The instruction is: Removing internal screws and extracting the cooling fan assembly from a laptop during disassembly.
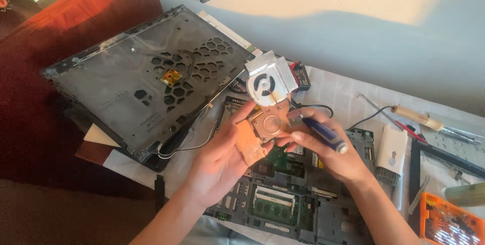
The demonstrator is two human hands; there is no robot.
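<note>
While left fingers clamp the fan heatsink, right fingers grip a screwdriver.

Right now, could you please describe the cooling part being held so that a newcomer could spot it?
Above the opened laptop base, the left hand holds a copper heatsink assembly. Unlike the flat green boards beneath, it carries a round black fan in a silver housing.

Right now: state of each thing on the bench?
Fan and heatsink assembly: lifted off the board, held in left hand.
Blue-handled tool: gripped in right hand, tip at heatsink.
Laptop base: opened, board exposed.
Lid panel: detached, inner side up.
Orange bit case: open.
</note>
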